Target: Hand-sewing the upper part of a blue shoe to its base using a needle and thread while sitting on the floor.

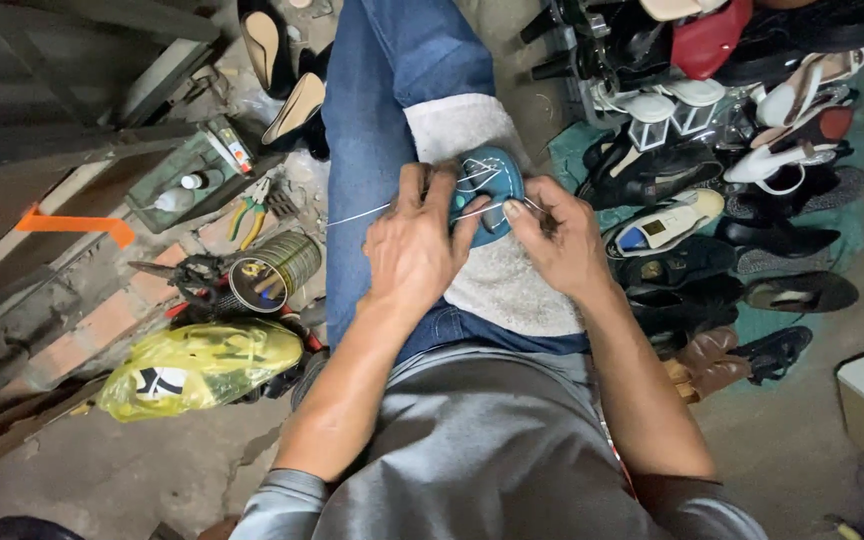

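Observation:
A small teal shoe (489, 178) lies on a pale cloth (497, 285) spread over my blue-jeaned thigh. My left hand (414, 245) clasps the shoe's near left side, fingers curled over it. My right hand (560, 238) pinches at the shoe's right edge, thumb on the upper. A thin white thread (357, 215) runs from the shoe out to the left, and more thread crosses the upper. Whether the right fingers hold a needle cannot be told.
Several shoes and sandals (712, 150) crowd the floor on the right. On the left stand a tin can of tools (274, 270), pliers (250, 215), scissors (190, 275), a yellow plastic bag (197, 365) and a small box of bottles (187, 180).

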